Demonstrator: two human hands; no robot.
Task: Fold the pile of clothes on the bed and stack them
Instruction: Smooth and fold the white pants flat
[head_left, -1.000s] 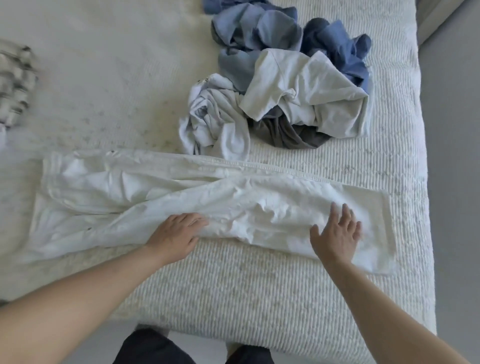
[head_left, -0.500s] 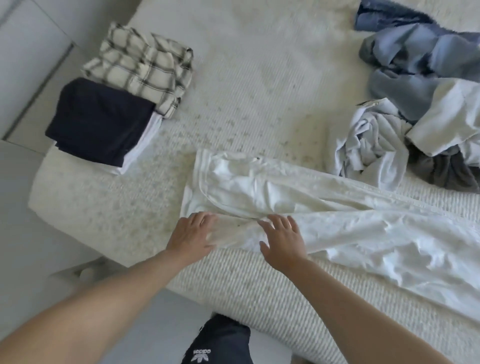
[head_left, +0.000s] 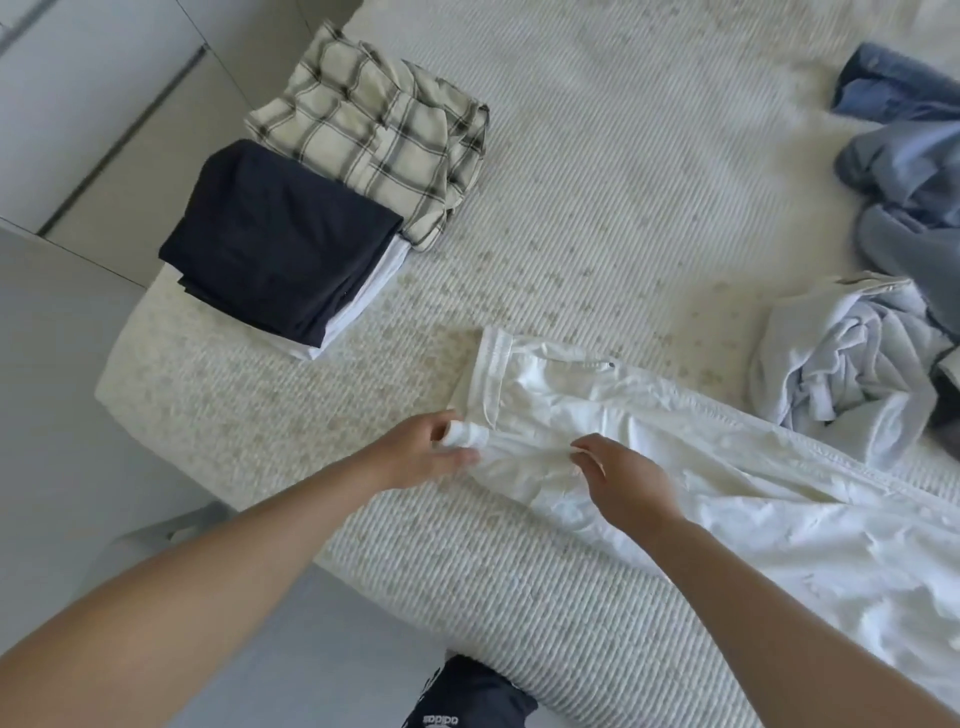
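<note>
White trousers (head_left: 727, 467) lie folded lengthwise across the near side of the bed (head_left: 597, 156), waistband to the left. My left hand (head_left: 426, 454) grips the near corner of the waistband, cloth wrapped over a finger. My right hand (head_left: 618, 478) pinches the fabric just right of it. A folded stack sits at the bed's left corner: a dark navy garment (head_left: 275, 239) on top of white ones, with a folded plaid shirt (head_left: 374, 130) behind it. The unfolded pile lies at the right: a pale crumpled shirt (head_left: 841, 364) and blue garments (head_left: 909, 171).
The bed's near edge runs diagonally below my arms, with grey floor (head_left: 62, 415) to the left. A white cabinet or wall panel (head_left: 104, 104) stands beyond the bed's left corner. My dark trouser leg (head_left: 467, 696) shows at the bottom.
Both hands slid left along the trousers to the waistband end. They lay flat on the cloth before; now the left grips the waistband corner and the right pinches the fabric.
</note>
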